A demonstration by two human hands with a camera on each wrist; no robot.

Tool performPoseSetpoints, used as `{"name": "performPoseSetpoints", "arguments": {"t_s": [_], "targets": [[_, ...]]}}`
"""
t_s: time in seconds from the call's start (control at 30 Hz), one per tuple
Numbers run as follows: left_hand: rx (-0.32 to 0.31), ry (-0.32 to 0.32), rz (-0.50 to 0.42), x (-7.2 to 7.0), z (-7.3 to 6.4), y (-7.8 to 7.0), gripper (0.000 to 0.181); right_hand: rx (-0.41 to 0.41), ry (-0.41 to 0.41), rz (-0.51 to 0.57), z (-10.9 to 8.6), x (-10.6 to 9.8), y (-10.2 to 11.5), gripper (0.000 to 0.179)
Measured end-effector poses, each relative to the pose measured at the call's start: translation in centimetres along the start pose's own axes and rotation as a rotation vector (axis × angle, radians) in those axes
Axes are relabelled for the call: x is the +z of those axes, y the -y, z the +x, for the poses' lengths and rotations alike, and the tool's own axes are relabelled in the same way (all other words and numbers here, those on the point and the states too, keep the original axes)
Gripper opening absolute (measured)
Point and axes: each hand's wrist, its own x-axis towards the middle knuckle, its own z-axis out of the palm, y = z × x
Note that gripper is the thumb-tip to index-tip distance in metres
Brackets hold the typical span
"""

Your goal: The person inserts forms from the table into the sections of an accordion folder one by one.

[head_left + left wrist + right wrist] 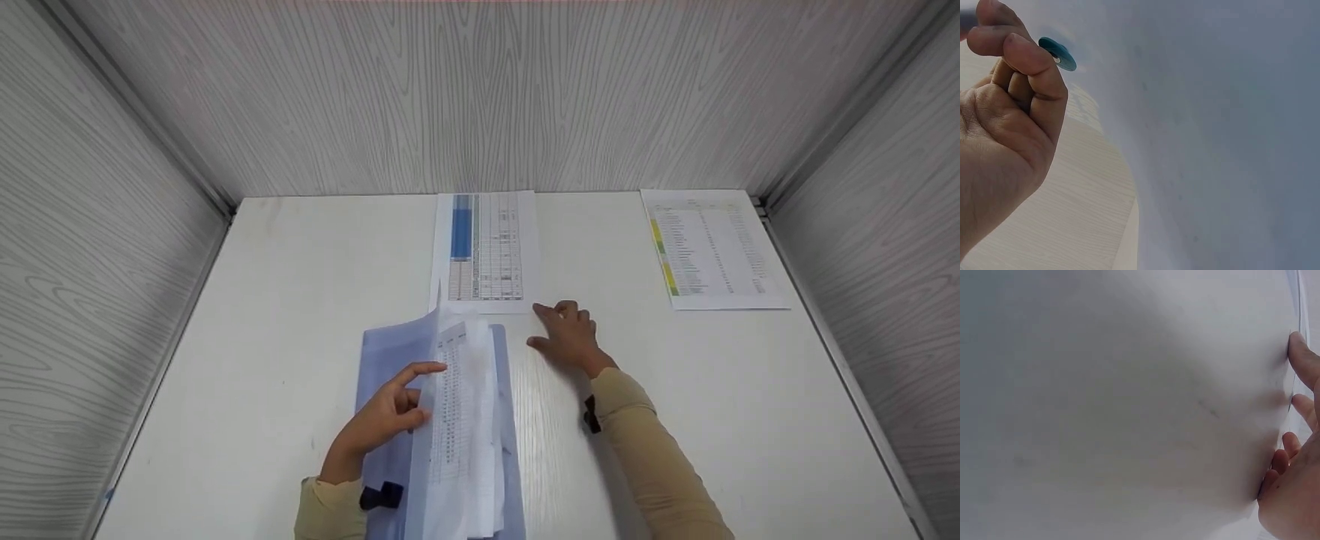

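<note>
A translucent blue document folder lies lengthwise on the table, its raised flap standing up beside a stack of printed papers. My left hand holds the flap at its left side, index finger reaching over toward the papers. In the left wrist view, the curled fingers of that hand are beside a teal snap button on the folder. My right hand is near the lower right corner of a printed sheet, fingers spread. The right wrist view shows its fingertips along the edge of a white surface.
Another printed sheet with yellow and green marks lies at the table's back right. Grey wood-grain panels enclose the white table at the back and both sides.
</note>
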Motion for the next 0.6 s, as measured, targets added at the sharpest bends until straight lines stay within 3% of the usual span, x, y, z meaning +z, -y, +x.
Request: {"name": "performPoseSetpoints", "arguments": {"t_s": [0.23, 0.6], "targets": [[-0.009, 0.003, -0.012, -0.4, 0.0, -0.7, 0.056, -0.007, -0.005, -0.007, -0.5, -0.3, 0.2, 0.069], [-0.021, 0.011, -0.03, -0.4, 0.1, -0.9, 0.058, 0.005, -0.019, -0.048, -1.4, -1.0, -2.3, 0.068]]}}
